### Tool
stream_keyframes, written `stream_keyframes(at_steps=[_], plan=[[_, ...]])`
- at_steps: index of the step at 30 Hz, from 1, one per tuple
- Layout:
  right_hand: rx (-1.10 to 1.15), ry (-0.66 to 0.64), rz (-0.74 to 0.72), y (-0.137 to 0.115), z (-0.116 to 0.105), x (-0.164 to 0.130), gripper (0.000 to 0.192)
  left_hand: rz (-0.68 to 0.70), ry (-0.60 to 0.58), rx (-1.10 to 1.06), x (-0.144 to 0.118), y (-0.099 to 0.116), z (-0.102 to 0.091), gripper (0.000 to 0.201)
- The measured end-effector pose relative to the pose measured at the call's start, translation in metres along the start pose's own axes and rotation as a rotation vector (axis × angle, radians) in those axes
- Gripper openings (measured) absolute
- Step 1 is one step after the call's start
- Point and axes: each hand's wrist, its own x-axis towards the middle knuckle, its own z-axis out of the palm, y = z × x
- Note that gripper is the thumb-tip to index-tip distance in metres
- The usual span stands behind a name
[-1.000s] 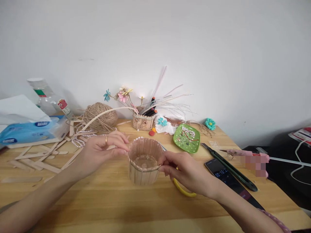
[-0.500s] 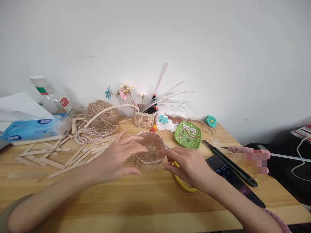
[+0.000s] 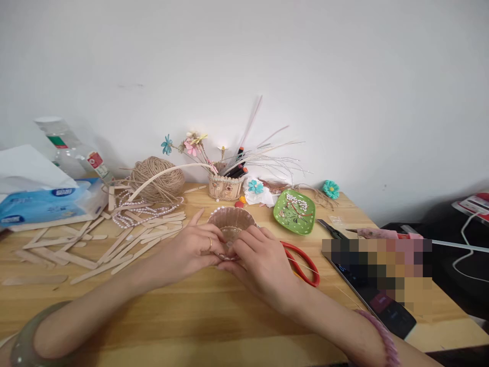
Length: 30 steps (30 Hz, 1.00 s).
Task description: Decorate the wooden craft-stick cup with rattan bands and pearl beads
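Note:
A clear brownish ribbed cup (image 3: 232, 218) stands in front of me, with small pearl beads along its rim. My left hand (image 3: 196, 245) is closed at the near left rim, thumb and fingers pinched together. Against it, my right hand (image 3: 262, 262) is closed on the near rim too, its fingers curled over the edge. Both hands hide the cup's front, and what lies between the fingertips is hard to make out. Scissors with red and yellow handles (image 3: 312, 267) lie just right of my right hand, a thin pale strand crossing them.
Wooden craft sticks (image 3: 122, 250) are scattered left, before a twine ball (image 3: 156, 178), pearl string (image 3: 130, 220) and tissue pack (image 3: 42, 204). Behind stands a decorated holder (image 3: 225, 188). A green dish (image 3: 294, 224), phone (image 3: 385, 306) and partly blurred glue gun (image 3: 397, 235) lie right.
Both hands have come together at the cup's near rim and closed. My right hand moved left and down, and the scissors' red handle now shows.

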Motion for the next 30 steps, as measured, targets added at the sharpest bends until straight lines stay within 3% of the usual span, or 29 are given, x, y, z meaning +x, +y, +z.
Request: stream_keyframes(at_steps=[3, 8, 16, 22, 26, 30], plan=[[0.100, -0.029, 0.001, 0.005, -0.003, 0.000, 0.028, 0.001, -0.005, -0.030, 0.000, -0.003, 0.000, 0.016], [0.190, -0.196, -0.017, 0.009, -0.022, 0.000, 0.017, 0.009, -0.015, -0.073, 0.001, -0.008, 0.000, 0.014], [0.399, -0.362, -0.053, 0.021, -0.040, 0.002, 0.031, -0.084, -0.070, -0.110, 0.003, -0.005, -0.004, 0.015], [0.260, -0.184, 0.055, 0.022, -0.034, -0.007, 0.029, -0.168, -0.098, -0.095, 0.003, -0.001, -0.007, 0.007], [0.168, -0.164, 0.051, 0.027, -0.032, -0.011, 0.025, -0.183, -0.142, 0.001, 0.004, 0.007, -0.010, 0.006], [0.197, -0.144, 0.056, 0.030, -0.030, -0.012, 0.014, -0.153, -0.089, 0.101, 0.006, 0.016, -0.006, 0.030]])
